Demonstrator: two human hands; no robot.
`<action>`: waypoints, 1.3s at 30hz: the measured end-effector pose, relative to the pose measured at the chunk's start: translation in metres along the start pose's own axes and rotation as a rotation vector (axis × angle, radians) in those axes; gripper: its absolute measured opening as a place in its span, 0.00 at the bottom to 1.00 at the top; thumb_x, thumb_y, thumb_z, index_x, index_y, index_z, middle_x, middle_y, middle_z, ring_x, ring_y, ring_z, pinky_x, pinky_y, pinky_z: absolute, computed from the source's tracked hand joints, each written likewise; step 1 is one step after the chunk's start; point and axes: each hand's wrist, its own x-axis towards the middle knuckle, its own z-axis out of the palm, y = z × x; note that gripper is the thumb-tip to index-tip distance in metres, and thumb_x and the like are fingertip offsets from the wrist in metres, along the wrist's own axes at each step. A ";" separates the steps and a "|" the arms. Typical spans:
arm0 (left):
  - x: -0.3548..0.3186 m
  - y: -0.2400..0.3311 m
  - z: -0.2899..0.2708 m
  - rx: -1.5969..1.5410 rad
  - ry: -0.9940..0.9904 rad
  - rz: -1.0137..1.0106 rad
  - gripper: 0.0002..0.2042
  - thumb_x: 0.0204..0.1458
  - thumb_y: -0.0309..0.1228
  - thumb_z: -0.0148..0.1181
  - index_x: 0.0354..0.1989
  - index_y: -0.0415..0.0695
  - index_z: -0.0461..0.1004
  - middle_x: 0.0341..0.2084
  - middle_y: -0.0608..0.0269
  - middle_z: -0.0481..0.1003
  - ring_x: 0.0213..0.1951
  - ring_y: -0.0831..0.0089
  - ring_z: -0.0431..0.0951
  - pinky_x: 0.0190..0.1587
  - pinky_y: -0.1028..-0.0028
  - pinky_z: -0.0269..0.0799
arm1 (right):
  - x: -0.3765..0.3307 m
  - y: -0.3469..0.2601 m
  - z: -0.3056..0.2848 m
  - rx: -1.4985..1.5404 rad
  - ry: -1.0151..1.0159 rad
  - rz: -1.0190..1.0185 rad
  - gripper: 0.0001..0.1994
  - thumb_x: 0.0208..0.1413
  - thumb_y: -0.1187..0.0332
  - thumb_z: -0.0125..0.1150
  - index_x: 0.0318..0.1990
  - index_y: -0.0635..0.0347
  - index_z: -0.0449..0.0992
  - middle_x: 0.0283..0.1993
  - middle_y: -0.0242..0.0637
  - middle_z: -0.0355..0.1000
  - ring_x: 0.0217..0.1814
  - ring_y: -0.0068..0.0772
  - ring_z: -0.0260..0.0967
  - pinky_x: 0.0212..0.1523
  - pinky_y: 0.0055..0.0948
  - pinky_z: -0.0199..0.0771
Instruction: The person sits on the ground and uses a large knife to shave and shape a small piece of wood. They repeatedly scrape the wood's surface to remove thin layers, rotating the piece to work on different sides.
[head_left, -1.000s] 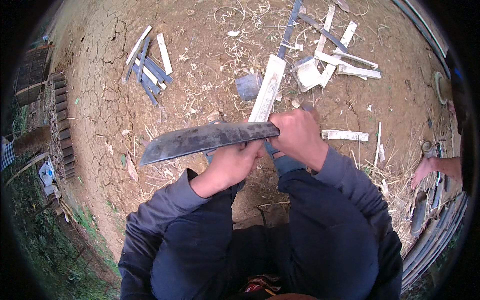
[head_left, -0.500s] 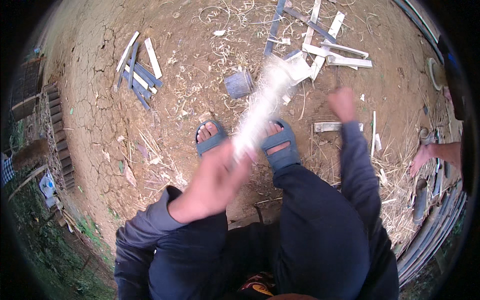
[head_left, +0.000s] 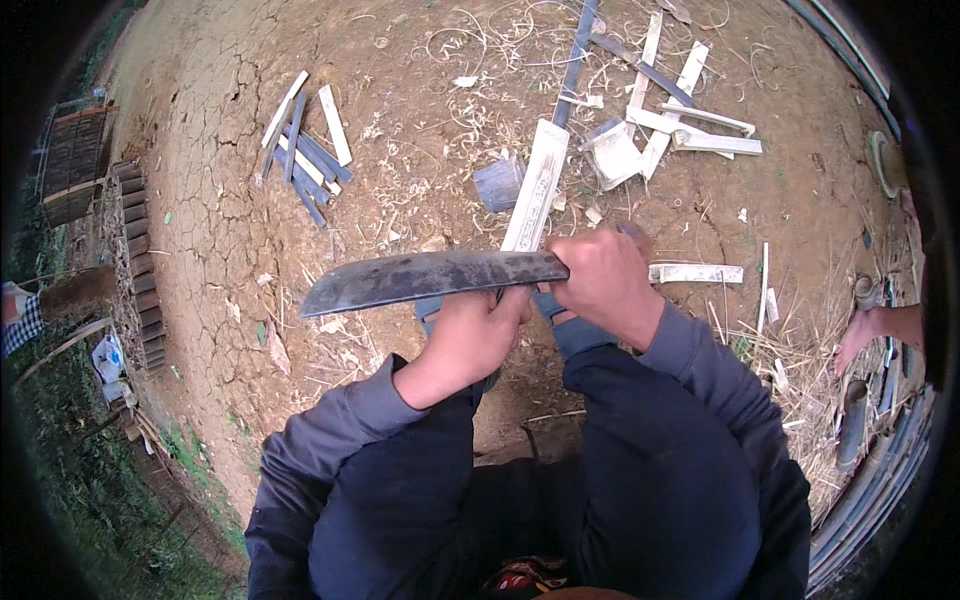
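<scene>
A machete (head_left: 420,280) with a broad dark blade lies crosswise in front of me, its tip pointing left. Its handle is closed in my right hand (head_left: 605,285). My left hand (head_left: 465,345) grips the near end of a pale split bamboo strip (head_left: 540,185), just under the blade. The strip slants away from me, its inner whitish face up. Where blade and strip meet, the blade covers the strip; whether they touch I cannot tell. The fingertips of my left hand are partly hidden.
Past my feet lie short bamboo pieces (head_left: 592,155) and a heap of strips (head_left: 690,110) on the right. Another pile of strips (head_left: 315,160) lies at left, a single strip (head_left: 697,273) beside my right hand. Another person's foot (head_left: 857,335) is at far right, near long poles (head_left: 880,480).
My right hand has come in from the right with the machete, its blade now across the strip. The strip, blurred before, is now steady in my left hand.
</scene>
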 end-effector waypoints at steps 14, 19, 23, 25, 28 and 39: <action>-0.012 -0.008 -0.015 0.377 0.127 0.256 0.12 0.63 0.32 0.52 0.31 0.36 0.69 0.16 0.53 0.71 0.23 0.64 0.73 0.33 0.63 0.67 | -0.005 0.059 0.013 -0.106 0.129 0.270 0.04 0.42 0.68 0.64 0.25 0.56 0.79 0.21 0.45 0.75 0.26 0.48 0.77 0.29 0.44 0.77; -0.005 -0.004 -0.024 0.161 0.002 0.132 0.12 0.64 0.34 0.51 0.32 0.38 0.69 0.14 0.61 0.70 0.17 0.70 0.70 0.29 0.66 0.69 | -0.011 0.061 0.008 -0.187 0.089 0.268 0.04 0.43 0.67 0.63 0.26 0.56 0.79 0.23 0.45 0.75 0.26 0.48 0.77 0.31 0.44 0.78; -0.015 -0.006 -0.025 0.329 0.034 0.239 0.10 0.63 0.33 0.52 0.45 0.39 0.72 0.19 0.56 0.70 0.24 0.63 0.73 0.39 0.62 0.70 | -0.011 0.005 0.006 -0.111 0.018 -0.079 0.05 0.41 0.68 0.63 0.27 0.58 0.79 0.23 0.47 0.75 0.26 0.50 0.77 0.31 0.43 0.78; -0.025 -0.008 -0.027 0.331 -0.029 0.155 0.11 0.64 0.34 0.52 0.46 0.39 0.72 0.21 0.59 0.71 0.27 0.67 0.72 0.42 0.63 0.66 | 0.011 0.023 0.007 -0.288 0.018 0.084 0.05 0.42 0.69 0.62 0.25 0.60 0.79 0.22 0.48 0.74 0.25 0.49 0.76 0.30 0.42 0.78; -0.038 0.012 -0.013 0.209 -0.229 0.410 0.11 0.66 0.36 0.51 0.40 0.39 0.72 0.22 0.70 0.73 0.20 0.84 0.68 0.24 0.76 0.65 | 0.014 0.150 -0.003 -0.217 0.223 0.338 0.05 0.44 0.71 0.61 0.21 0.63 0.76 0.18 0.48 0.72 0.22 0.42 0.74 0.27 0.39 0.74; 0.020 -0.008 -0.031 -0.622 -0.128 0.050 0.18 0.68 0.39 0.46 0.59 0.41 0.68 0.47 0.63 0.73 0.49 0.73 0.74 0.53 0.67 0.71 | 0.007 0.002 -0.009 0.858 -0.140 0.643 0.19 0.55 0.55 0.70 0.24 0.63 0.77 0.15 0.23 0.60 0.20 0.15 0.57 0.21 0.24 0.56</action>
